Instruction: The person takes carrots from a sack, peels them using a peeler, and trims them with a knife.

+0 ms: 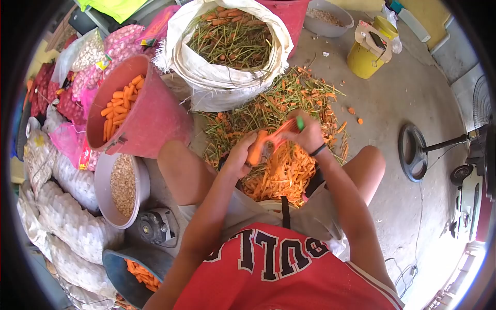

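I read the step in hand as peeling, judged from the tool, the carrot and the strips below. The left hand [242, 154] is clamped on a carrot [257, 149], with the root pointing forward and held above a heap of orange peelings [289, 175] between the knees. The right hand [308, 135] is closed around an orange-red peeler [282, 136]; a green part [300, 122] shows at its fingers. The hands are near each other, joined only by the work between them. Motion blur covers the peeler head, so I cannot tell whether the blade is in contact with the carrot or how much skin remains. In my judgement, the next move calls for a steady left grip, the blade laid flat along the root, and a light, even stroke clear of the left fingers, with the root rotated between strokes. The red bucket [160, 116] at the left knee contains smooth-looking carrots [121, 106]; I judge it a likely receptacle for finished pieces. The white sack [219, 98] ahead holds green stalks and carrot ends.
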Action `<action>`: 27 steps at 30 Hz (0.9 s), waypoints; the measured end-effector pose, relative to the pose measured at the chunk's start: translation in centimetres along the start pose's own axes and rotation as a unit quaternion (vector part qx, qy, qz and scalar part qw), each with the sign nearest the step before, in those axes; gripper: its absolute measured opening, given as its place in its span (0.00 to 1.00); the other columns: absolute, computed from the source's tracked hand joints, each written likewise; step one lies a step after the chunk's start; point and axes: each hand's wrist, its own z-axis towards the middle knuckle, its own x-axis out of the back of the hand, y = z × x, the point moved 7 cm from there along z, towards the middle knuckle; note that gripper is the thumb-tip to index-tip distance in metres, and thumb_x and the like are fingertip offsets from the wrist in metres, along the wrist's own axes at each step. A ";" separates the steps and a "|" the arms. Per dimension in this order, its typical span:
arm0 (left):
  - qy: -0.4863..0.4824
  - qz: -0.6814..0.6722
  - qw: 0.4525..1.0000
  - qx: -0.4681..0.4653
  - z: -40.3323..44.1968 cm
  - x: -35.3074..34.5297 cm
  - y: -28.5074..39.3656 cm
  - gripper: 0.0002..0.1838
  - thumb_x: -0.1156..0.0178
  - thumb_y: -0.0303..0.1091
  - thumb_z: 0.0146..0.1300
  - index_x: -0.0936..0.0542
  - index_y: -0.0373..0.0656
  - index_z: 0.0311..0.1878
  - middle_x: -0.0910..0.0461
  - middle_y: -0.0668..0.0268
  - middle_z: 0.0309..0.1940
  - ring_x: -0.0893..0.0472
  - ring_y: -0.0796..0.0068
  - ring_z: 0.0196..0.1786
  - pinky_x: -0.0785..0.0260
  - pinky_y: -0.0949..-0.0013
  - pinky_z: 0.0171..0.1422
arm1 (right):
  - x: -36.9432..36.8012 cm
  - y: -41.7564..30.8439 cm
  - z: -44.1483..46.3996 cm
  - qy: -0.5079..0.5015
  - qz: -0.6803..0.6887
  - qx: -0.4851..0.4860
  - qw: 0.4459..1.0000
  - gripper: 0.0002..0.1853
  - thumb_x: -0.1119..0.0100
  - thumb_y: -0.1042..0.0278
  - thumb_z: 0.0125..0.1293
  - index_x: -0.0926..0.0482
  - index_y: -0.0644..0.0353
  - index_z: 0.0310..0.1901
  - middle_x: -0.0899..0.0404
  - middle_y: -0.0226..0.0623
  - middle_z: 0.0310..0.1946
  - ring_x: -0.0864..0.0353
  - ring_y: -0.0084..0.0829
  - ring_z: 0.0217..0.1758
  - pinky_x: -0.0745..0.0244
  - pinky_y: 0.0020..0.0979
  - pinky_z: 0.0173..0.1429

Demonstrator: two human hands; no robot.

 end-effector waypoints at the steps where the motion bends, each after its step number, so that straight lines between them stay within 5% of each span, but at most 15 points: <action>1: 0.010 -0.029 1.000 -0.002 0.1 -0.5 0.2 0.19 0.52 0.41 0.76 0.29 0.43 0.64 0.21 0.65 0.48 0.19 0.75 0.44 0.23 0.71 0.47 | -1.3 -1.7 -0.6 -0.023 0.011 0.044 0.999 0.28 0.18 0.59 0.44 0.21 0.60 0.45 0.18 0.42 0.35 0.16 0.38 0.37 0.20 0.34 0.41; 5: 0.023 0.058 0.998 0.010 -0.5 -0.6 0.1 0.18 0.50 0.43 0.74 0.28 0.47 0.62 0.22 0.68 0.44 0.19 0.78 0.41 0.22 0.71 0.42 | -0.6 0.2 -0.1 0.016 -0.016 0.060 0.998 0.28 0.18 0.60 0.42 0.21 0.60 0.45 0.18 0.43 0.35 0.16 0.39 0.36 0.20 0.35 0.42; 9: 0.014 0.053 0.998 -0.007 -0.4 -0.8 0.4 0.18 0.48 0.41 0.73 0.28 0.47 0.62 0.23 0.69 0.46 0.20 0.78 0.40 0.22 0.71 0.40 | 2.5 3.7 1.1 0.046 -0.036 -0.100 0.993 0.29 0.18 0.60 0.43 0.21 0.61 0.46 0.18 0.43 0.35 0.15 0.34 0.36 0.19 0.34 0.42; 13: 0.024 0.028 0.999 -0.012 1.1 0.2 -0.3 0.20 0.48 0.40 0.73 0.29 0.46 0.64 0.23 0.68 0.48 0.20 0.77 0.42 0.22 0.70 0.40 | -1.8 -3.3 -0.8 -0.017 -0.030 0.134 0.990 0.28 0.17 0.60 0.43 0.22 0.61 0.44 0.19 0.38 0.33 0.17 0.32 0.33 0.20 0.32 0.40; 15: -0.041 0.037 0.998 0.025 0.8 1.1 -1.5 0.20 0.48 0.40 0.73 0.29 0.46 0.65 0.23 0.67 0.49 0.21 0.77 0.44 0.22 0.70 0.42 | -1.0 -0.3 0.0 -0.010 -0.029 0.029 0.999 0.27 0.18 0.60 0.45 0.22 0.61 0.43 0.18 0.40 0.34 0.16 0.32 0.34 0.19 0.33 0.39; 19: 0.000 0.016 1.000 0.025 -0.8 -0.9 -0.1 0.20 0.48 0.40 0.73 0.29 0.45 0.65 0.23 0.66 0.51 0.21 0.76 0.49 0.23 0.71 0.45 | 2.7 3.9 1.4 0.069 -0.043 -0.089 0.993 0.28 0.18 0.60 0.45 0.22 0.60 0.45 0.17 0.41 0.35 0.15 0.31 0.32 0.19 0.33 0.38; 22: -0.014 -0.028 0.999 0.032 0.6 0.1 -0.6 0.20 0.48 0.42 0.73 0.28 0.44 0.62 0.22 0.66 0.54 0.20 0.76 0.50 0.22 0.70 0.46 | -0.9 -0.1 -0.7 0.001 0.049 0.006 0.999 0.28 0.17 0.59 0.44 0.21 0.58 0.45 0.18 0.40 0.33 0.16 0.33 0.32 0.20 0.33 0.37; 25: -0.010 0.003 0.999 0.036 0.5 -0.1 -0.8 0.19 0.49 0.43 0.74 0.28 0.45 0.61 0.21 0.66 0.49 0.19 0.78 0.45 0.22 0.72 0.44 | -1.5 -2.0 -0.9 0.002 -0.031 0.120 0.992 0.28 0.18 0.57 0.44 0.21 0.58 0.45 0.18 0.40 0.33 0.17 0.34 0.31 0.20 0.33 0.36; 27: -0.010 0.017 0.999 0.025 -0.4 -0.7 -0.5 0.18 0.50 0.43 0.74 0.28 0.45 0.61 0.21 0.68 0.46 0.20 0.80 0.42 0.23 0.74 0.39 | 0.0 1.7 -0.1 0.035 -0.045 0.019 0.998 0.29 0.18 0.57 0.44 0.22 0.61 0.44 0.18 0.41 0.31 0.17 0.35 0.29 0.21 0.33 0.35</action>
